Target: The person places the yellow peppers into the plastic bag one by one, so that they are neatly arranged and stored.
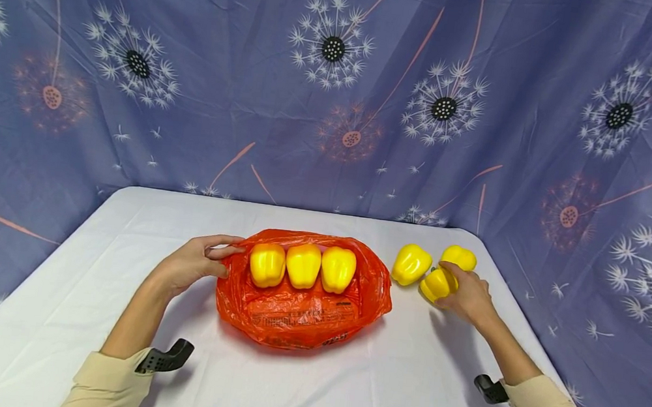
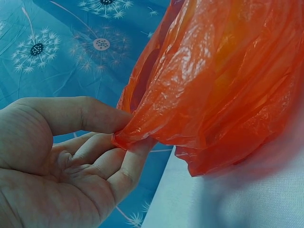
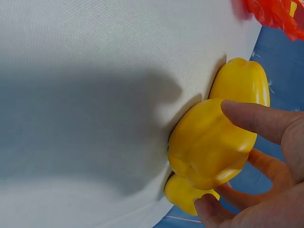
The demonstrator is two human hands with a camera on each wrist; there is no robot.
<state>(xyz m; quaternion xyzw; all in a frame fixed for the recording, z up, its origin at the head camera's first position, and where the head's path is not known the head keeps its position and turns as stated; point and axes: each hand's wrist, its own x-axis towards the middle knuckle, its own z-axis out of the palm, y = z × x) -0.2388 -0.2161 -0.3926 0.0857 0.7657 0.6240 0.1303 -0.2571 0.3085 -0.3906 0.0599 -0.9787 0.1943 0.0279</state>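
Gripping a yellow pepper at the right of a white table, with the right hand curled partway round it, just beside two loose peppers. Pinching the left edge of a red bag, around three lined-up peppers, with the left hand nearly closed.

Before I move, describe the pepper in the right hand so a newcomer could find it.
At the right side of the white table, outside the red bag, three yellow peppers cluster together. It is the pepper nearest the person, the only one the right hand grips.
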